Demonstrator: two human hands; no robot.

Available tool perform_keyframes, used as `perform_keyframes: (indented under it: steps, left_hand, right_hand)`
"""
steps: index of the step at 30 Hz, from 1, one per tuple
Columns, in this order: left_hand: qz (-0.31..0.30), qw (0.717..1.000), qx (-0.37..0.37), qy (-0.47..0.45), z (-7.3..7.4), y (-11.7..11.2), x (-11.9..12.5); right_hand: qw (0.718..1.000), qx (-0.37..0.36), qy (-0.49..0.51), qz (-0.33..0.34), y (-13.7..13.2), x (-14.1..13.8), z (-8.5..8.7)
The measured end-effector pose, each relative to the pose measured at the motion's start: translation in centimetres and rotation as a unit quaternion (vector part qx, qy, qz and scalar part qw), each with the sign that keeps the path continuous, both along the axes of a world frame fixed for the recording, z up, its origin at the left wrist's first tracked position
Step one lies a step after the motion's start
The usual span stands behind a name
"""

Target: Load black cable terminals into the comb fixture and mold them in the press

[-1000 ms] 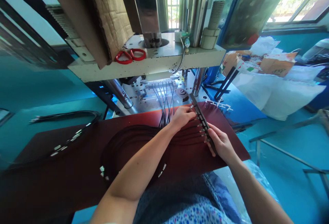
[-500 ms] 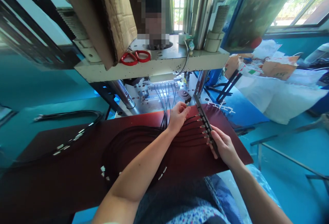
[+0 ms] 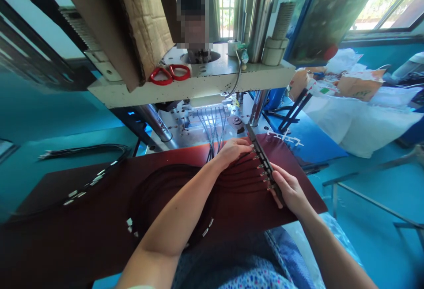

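A dark slotted bar (image 3: 261, 161) lies slantwise on the dark red board (image 3: 99, 218), with several black cables (image 3: 241, 178) plugged into it by metal ends. My right hand (image 3: 288, 189) grips the bar's near end, fingers closed over it. My left hand (image 3: 233, 150) rests on the cables near the bar's far end, its fingertips pinched on a cable end at the bar. The cables loop back in a coil (image 3: 165, 192) across the board.
A press machine (image 3: 198, 77) stands behind the board, with red-handled scissors (image 3: 168, 73) on its platen and more cables (image 3: 212, 125) in its fixture. Another cable bundle (image 3: 82, 152) lies at left. White bags and cardboard boxes (image 3: 347, 103) sit at right.
My left hand lifted toward the machine half a second ago, then came back down onto the cable ends at the bar. My right hand stayed on the bar.
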State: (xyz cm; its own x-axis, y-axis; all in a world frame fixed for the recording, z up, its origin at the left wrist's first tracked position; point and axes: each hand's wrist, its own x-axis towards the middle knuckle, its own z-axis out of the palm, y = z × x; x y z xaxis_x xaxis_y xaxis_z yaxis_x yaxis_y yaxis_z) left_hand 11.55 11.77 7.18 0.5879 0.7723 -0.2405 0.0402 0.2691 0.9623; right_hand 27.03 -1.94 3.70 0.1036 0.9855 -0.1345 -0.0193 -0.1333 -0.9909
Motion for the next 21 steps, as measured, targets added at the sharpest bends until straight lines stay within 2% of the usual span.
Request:
perform_keyframes:
  steps: [8, 10, 12, 14, 16, 18, 19, 21]
  left_hand:
    - [0.015, 0.999, 0.044, 0.009, -1.2, 1.1, 0.9]
    - [0.001, 0.992, 0.111, 0.063, -1.4, 1.3, 0.9]
    - [0.01, 0.962, 0.227, 0.151, -1.2, 1.6, 0.6]
    - [0.054, 0.917, 0.333, 0.213, -0.6, 1.9, -0.3]
    - [0.107, 0.89, 0.383, 0.225, 0.1, 2.3, -1.6]
    - [0.156, 0.878, 0.397, 0.219, 0.7, 2.9, -3.3]
    - [0.19, 0.872, 0.396, 0.217, 0.8, 3.3, -4.2]
    - [0.285, 0.862, 0.366, 0.204, 0.6, 4.0, -5.6]
  right_hand:
    - [0.997, -0.006, -0.062, 0.037, 0.6, -0.4, 0.1]
    - [0.996, -0.012, -0.071, 0.043, 0.8, -0.5, 0.3]
    - [0.995, -0.026, -0.077, 0.057, 1.1, -0.7, 0.4]
    - [0.992, -0.04, -0.098, 0.072, 1.4, -0.8, 0.6]
    - [0.982, -0.058, -0.156, 0.087, 1.8, -0.9, 0.8]
    - [0.957, -0.083, -0.26, 0.099, 2.3, -1.1, 1.2]
    - [0.935, -0.089, -0.328, 0.105, 2.6, -1.3, 1.4]
    - [0.865, -0.084, -0.481, 0.12, 3.0, -1.6, 1.8]
